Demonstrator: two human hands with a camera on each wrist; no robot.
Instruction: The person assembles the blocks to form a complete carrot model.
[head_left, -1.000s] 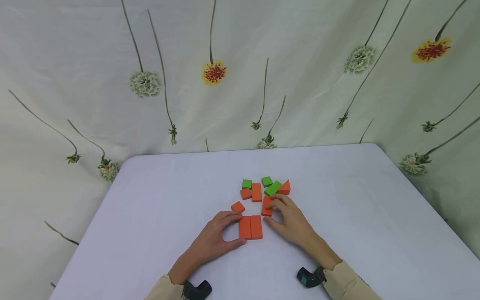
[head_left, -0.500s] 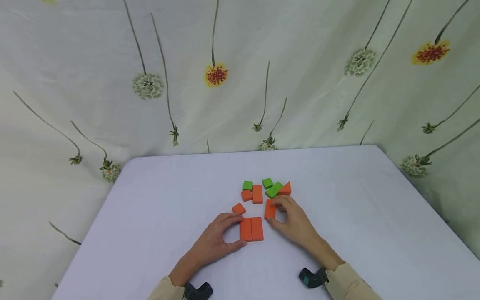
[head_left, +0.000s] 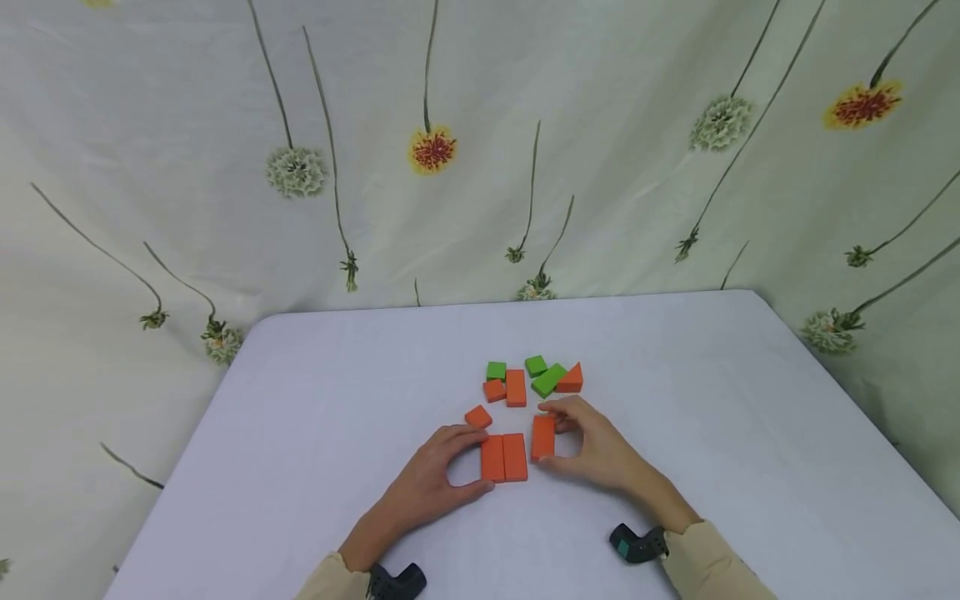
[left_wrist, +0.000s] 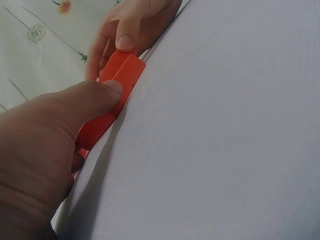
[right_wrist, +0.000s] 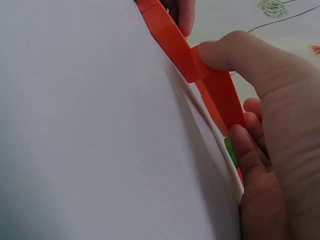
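Two orange rectangular blocks lie side by side in the head view, the left block (head_left: 492,459) against the right block (head_left: 515,457). My left hand (head_left: 431,475) holds the left one, thumb at its near end and fingers at its far end. Just right of the pair, my right hand (head_left: 603,450) pinches a third orange block (head_left: 543,437) between thumb and fingers. A narrow gap shows between it and the pair in the head view. In the right wrist view, this held block (right_wrist: 222,100) looks tilted; whether it touches the table is unclear.
Behind the hands lie a small orange block (head_left: 478,417), another small orange block (head_left: 494,390), an upright-lying orange rectangle (head_left: 516,388), several green blocks (head_left: 550,380) and an orange triangular block (head_left: 571,379). A white-covered table (head_left: 337,400) meets a flowered cloth (head_left: 480,208) behind.
My right hand has drawn the third orange block nearer to me and slightly right, bringing it beside the pair. The left hand keeps its hold. The head view has shifted slightly.
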